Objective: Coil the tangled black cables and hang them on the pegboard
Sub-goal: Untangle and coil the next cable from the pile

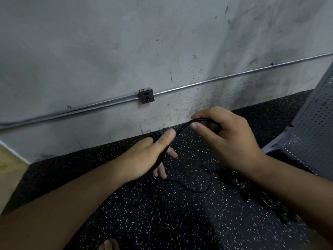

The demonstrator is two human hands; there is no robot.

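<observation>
Cable (182, 127), black, thin and glossy, is stretching between the hands above the speckled floor (162, 213); the left hand (144, 159) is gripping its bundled loops, the right hand (228, 139) is pinching the strand.

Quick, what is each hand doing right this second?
Left hand: holds the coiled part of the black cable, thumb pressing on it.
Right hand: pinches the free strand of the same cable.
</observation>
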